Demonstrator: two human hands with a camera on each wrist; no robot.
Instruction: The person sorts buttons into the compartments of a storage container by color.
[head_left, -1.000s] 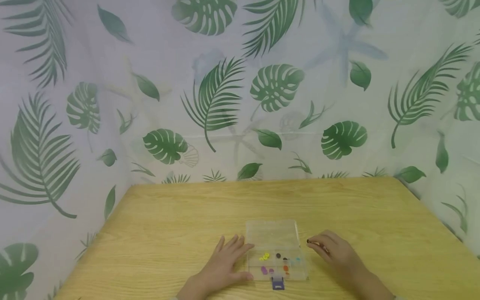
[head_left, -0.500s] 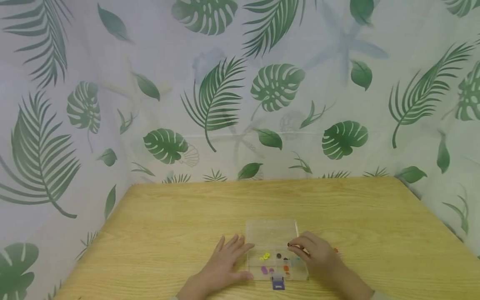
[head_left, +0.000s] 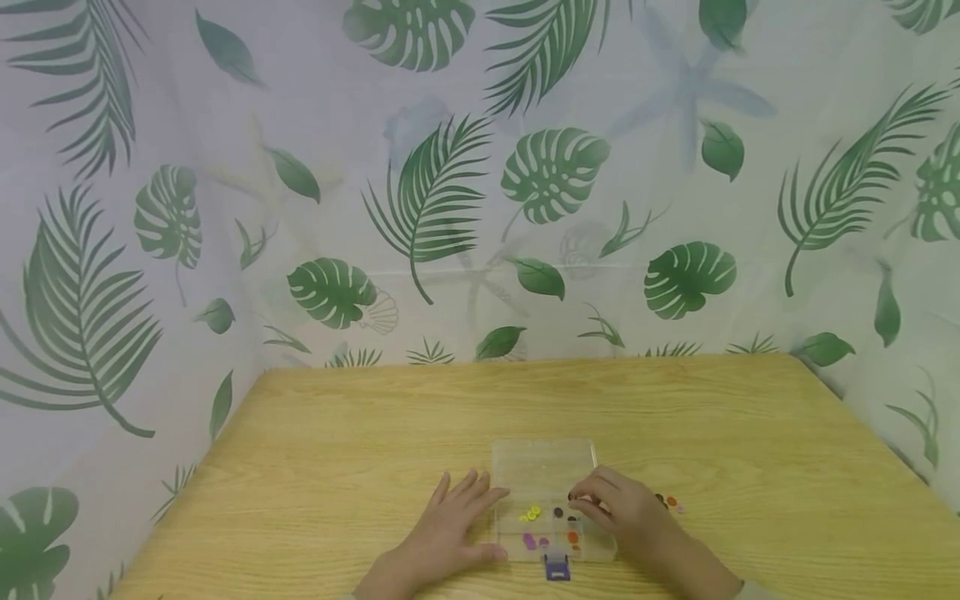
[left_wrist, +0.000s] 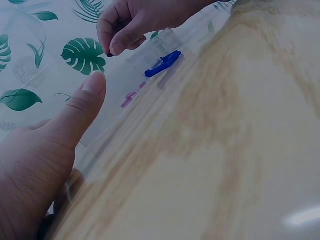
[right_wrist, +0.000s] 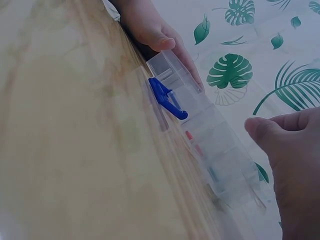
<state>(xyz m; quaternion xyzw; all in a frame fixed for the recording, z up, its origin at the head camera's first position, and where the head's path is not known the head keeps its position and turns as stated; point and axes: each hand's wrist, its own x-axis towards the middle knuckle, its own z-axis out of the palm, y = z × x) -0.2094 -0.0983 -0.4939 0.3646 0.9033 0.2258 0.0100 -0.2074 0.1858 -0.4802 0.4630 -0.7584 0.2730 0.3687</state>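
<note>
A clear plastic compartment box (head_left: 543, 458) lies on the table with its lid laid back. My left hand (head_left: 453, 527) rests along the box's left side, fingers spread and fairly straight. Above the back right compartments, my right hand (head_left: 624, 512) pinches a small black button (left_wrist: 110, 54) between thumb and forefinger. Inside the box sit yellow buttons (head_left: 532, 514) at back left, purple ones (head_left: 530, 542) at front left, black ones (head_left: 558, 512) at back middle and orange ones (head_left: 573, 538) in front of those. The right hand partly hides the right-hand compartments.
A blue clasp (head_left: 557, 568) sticks out from the box's front edge. Beyond the right hand, loose buttons lie on the wooden table, including an orange one (head_left: 672, 502). Leaf-print cloth (head_left: 442, 250) hangs behind the table and along both sides.
My right hand has moved left from beside the box to above its compartments, carrying the black button, and has dipped slightly. Loose buttons at the right have come into sight. The left hand stays put.
</note>
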